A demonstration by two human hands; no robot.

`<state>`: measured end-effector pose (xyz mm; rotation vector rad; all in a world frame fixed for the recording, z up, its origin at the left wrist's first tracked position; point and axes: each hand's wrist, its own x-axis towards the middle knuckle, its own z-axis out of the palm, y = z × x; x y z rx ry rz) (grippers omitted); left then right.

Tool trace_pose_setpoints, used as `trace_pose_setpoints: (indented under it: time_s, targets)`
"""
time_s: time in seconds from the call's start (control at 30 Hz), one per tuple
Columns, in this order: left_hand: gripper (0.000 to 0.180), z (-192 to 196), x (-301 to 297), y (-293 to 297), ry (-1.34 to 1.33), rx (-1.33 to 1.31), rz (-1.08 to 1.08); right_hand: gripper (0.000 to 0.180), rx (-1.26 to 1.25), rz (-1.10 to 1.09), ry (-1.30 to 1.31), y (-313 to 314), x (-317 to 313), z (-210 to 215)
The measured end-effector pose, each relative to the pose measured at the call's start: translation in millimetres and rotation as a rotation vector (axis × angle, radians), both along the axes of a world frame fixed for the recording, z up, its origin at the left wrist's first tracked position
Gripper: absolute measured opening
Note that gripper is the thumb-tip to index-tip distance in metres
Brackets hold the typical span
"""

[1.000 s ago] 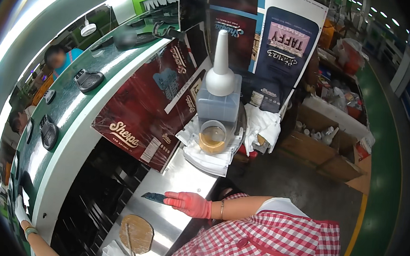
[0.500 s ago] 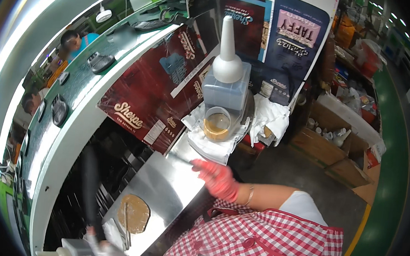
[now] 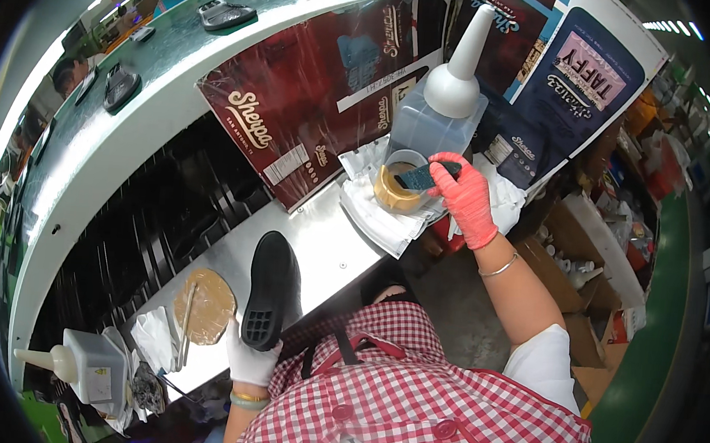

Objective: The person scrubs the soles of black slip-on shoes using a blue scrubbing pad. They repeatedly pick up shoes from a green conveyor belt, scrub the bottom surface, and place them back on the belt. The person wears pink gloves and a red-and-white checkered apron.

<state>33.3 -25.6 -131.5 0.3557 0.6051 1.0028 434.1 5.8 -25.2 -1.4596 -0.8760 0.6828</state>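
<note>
My left hand [image 3: 253, 361], in a white glove, grips the heel end of a black shoe sole [image 3: 271, 286] and holds it tilted above the metal worktop. The fingers behind the sole are partly hidden. My right hand [image 3: 467, 203], gloved in red, is closed on a dark, flat brush-like tool [image 3: 425, 177]. The tool's far end dips into a small cup [image 3: 396, 198] with a yellowish rim, and what is on that end cannot be made out. Behind the cup stands a translucent squeeze bottle [image 3: 440, 116] with a white cone nozzle.
White cloths [image 3: 381, 223] lie under the cup. A round tan pad [image 3: 207, 306] with a thin stick [image 3: 187, 317] rests on the metal worktop [image 3: 320, 244]. Another nozzle bottle [image 3: 93, 372] is at lower left. A conveyor with shoes [image 3: 228, 17] runs behind printed cardboard [image 3: 298, 94].
My left hand has brought the black sole from the blurred lower left to the worktop's middle. My right hand has moved up to the cup, where the dark tool now shows. The view has shifted.
</note>
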Motion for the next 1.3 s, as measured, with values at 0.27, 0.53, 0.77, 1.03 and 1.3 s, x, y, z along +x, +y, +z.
trace_pose_setpoints:
  time_s: [0.27, 0.53, 0.77, 1.03, 1.3]
  targets:
    - [0.055, -10, 19, 21, -0.122, -0.143, -0.131, 0.025, -0.055, 0.017, 0.0, 14, 7, -7]
    - [0.05, 7, 33, 14, -0.05, -0.09, -0.049, 0.027, -0.01, 0.031, -0.002, 15, 13, -12]
    - [0.063, 13, 34, 14, -0.114, -0.091, -0.019, 0.026, -0.066, 0.087, 0.061, 17, 24, -26]
    - [0.071, 8, 36, 16, -0.155, -0.04, -0.011, 0.023, 0.008, 0.206, 0.415, -13, -79, -4]
    - [0.089, 30, 35, 11, -0.056, 0.093, 0.018, 0.019, -0.019, 0.443, 0.44, -13, -185, -3]
